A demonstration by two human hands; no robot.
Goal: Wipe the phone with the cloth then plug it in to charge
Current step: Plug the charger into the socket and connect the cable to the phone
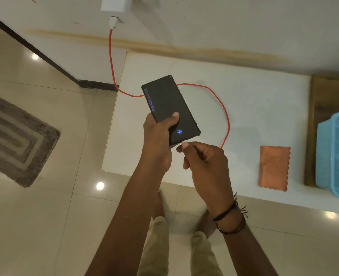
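Both hands hold the phone and its charging plug above the bench.

The left hand [158, 136] grips the black phone [169, 108] along its left edge, thumb pressed on the lit screen, holding it tilted above the white bench [254, 108]. At the phone's near end, the right hand [206, 162] pinches the white plug [184, 143], touching the bottom edge. The red cable [225, 114] loops over the bench and up to the white charger [115, 5] on the wall. The orange cloth [274, 171] lies flat on the bench, well right of both hands, beside a blue basket [335, 154].
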